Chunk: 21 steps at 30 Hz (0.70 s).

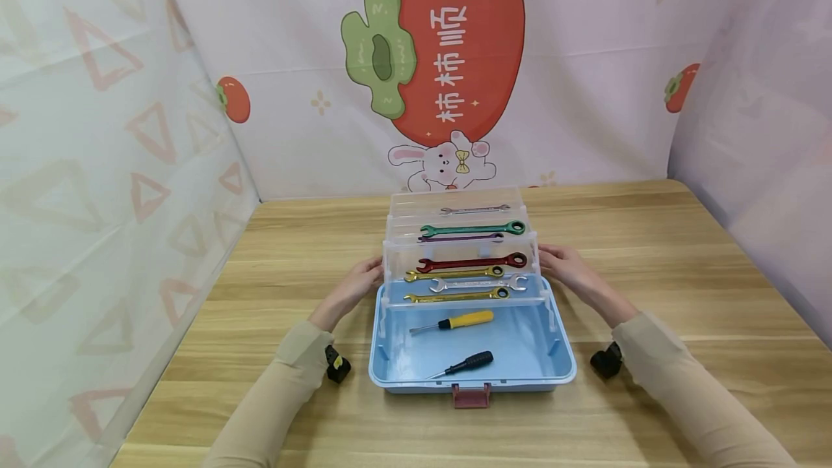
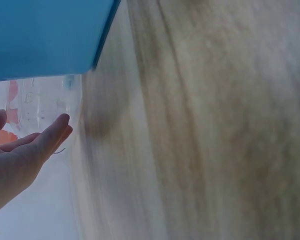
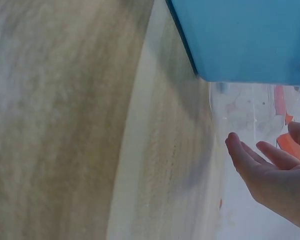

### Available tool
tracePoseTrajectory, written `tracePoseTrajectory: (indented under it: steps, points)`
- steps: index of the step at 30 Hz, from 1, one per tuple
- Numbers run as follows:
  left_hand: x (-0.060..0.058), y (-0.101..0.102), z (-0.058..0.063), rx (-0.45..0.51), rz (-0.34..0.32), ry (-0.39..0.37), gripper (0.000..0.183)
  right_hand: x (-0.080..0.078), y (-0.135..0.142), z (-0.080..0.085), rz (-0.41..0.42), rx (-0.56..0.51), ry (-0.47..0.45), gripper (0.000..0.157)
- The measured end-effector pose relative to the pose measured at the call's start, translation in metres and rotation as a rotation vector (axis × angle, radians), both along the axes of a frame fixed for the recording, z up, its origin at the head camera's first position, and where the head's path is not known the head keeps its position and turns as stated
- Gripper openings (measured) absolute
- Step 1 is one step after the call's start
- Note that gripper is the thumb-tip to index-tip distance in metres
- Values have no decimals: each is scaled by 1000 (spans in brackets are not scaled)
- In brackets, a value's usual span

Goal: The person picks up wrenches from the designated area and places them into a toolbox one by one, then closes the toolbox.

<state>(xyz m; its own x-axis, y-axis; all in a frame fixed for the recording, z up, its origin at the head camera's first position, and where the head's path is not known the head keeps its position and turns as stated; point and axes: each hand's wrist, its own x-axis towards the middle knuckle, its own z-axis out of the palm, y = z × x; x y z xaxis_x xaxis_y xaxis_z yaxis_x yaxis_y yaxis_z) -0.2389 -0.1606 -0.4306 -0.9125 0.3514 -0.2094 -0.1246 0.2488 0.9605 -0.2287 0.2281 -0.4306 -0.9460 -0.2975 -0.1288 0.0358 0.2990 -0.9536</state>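
A blue toolbox [image 1: 416, 387] stands with its clear tiered trays [image 1: 393, 273] raised. Several wrenches lie in the trays, among them a green wrench [image 1: 471, 230] and a red wrench [image 1: 471, 263]. In the bottom are a yellow-handled screwdriver [image 1: 471, 319] and a black-handled screwdriver [image 1: 477, 360]. My left hand [image 1: 351, 287] is by the rear left side, my right hand [image 1: 578, 273] by the rear right; fingertips are partly hidden in the head view. Both wrist views show relaxed, spread fingers beside the clear lid [image 2: 50, 97], behind the box wall [image 3: 245, 40].
The wooden table [image 1: 286, 251] extends on both sides of the toolbox. A printed cloth [image 1: 312, 143] hangs behind the table, with more cloth at left and right. A red latch [image 1: 471, 399] sticks out at the toolbox's front.
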Motion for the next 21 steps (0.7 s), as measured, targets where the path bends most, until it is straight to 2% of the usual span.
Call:
tracePoseTrajectory:
  steps: [6,10,21]
  points:
    - [-2,2,-4,13,31,-21,41,0,-3,-1,-6,-21,-11,51]
    - [-3,1,-6,26,42,-35,41,-1,-3,-2,-16,-72,-53,50]
    - [-3,0,-9,131,47,-63,41,-6,-1,4,-46,-322,-267,52]
